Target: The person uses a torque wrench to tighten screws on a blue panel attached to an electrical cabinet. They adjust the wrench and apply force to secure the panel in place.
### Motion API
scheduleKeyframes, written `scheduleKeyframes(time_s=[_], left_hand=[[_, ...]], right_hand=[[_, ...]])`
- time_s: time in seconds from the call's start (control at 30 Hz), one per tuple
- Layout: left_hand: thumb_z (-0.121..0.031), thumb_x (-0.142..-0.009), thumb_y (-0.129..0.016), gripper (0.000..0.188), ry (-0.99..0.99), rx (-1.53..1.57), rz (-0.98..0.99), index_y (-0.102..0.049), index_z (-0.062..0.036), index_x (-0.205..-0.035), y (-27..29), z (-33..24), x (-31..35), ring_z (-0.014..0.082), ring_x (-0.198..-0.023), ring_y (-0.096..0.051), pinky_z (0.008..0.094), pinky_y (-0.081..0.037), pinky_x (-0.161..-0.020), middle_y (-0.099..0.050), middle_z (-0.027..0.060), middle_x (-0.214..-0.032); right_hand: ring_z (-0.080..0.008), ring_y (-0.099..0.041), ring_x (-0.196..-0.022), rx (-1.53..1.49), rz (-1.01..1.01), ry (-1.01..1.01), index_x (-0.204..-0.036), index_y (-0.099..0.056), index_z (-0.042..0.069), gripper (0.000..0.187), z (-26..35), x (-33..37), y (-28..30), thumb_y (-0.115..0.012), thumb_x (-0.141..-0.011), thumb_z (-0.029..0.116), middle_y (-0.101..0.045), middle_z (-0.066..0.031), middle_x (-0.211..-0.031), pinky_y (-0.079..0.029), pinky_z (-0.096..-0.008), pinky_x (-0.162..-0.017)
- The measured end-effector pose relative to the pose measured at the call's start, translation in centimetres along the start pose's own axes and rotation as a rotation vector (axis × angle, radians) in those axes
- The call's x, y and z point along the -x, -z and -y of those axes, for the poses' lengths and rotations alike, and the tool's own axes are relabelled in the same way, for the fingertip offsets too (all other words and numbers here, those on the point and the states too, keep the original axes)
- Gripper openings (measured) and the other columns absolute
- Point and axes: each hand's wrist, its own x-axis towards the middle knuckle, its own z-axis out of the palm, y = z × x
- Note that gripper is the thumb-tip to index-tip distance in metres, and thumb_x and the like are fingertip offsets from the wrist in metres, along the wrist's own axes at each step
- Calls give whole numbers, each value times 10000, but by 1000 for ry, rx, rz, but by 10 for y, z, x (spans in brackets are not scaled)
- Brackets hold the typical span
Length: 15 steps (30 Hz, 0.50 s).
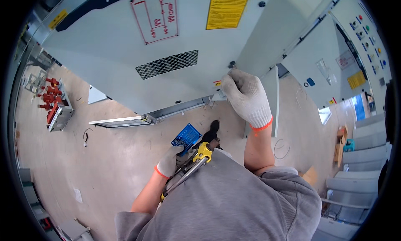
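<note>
Pinching a blue card [187, 135] by its near edge in the fingers of the gloved left hand [169, 160], out above the floor [121, 157]. Wearing a grey shirt [225, 195], with a yellow-jointed metal tool [203, 152] in front of it, just beside that hand. Reaching with the gloved right hand [247, 94] to the right edge of a pale cabinet panel [179, 85], near its lower corner and just beside a small dark knob [232, 64]. Holding those fingers curled inward, but cannot tell whether pinching anything or touching the knob.
</note>
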Motion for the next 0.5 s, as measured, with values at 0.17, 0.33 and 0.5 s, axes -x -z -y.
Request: scheduleKeyframes(time_s=[0.17, 0.33, 0.5], left_hand=[[-174, -985, -585, 280, 51, -16, 23, -664, 9, -1182, 3, -4, -9, 191, -914, -667, 298, -529, -837, -726, 119, -1055], [-301, -981, -570, 348, -6, -94, -42, -696, 8, -1077, -11, -6, -9, 65, -531, -351, 259, -233, -511, -487, -48, -679], [-284, -999, -554, 329, -5, -128, -31, -704, 2, -1063, -12, -18, -1, 59, -534, -328, 262, -212, -521, -474, -56, -671]], right_hand=[[-222, -523, -524, -68, -5, -24, -892, -672, -34, 308, -1, 11, 6, -628, -1005, 249, -578, -170, -625, -460, -371, -566], [-209, -505, -537, -87, 15, 5, -879, -666, -43, 309, -1, 13, 4, -637, -999, 240, -568, -168, -626, -456, -376, -569], [-178, -515, -568, -146, 47, 80, -859, -677, -41, 288, 4, 12, -6, -659, -980, 219, -571, -138, -635, -452, -357, -583]])
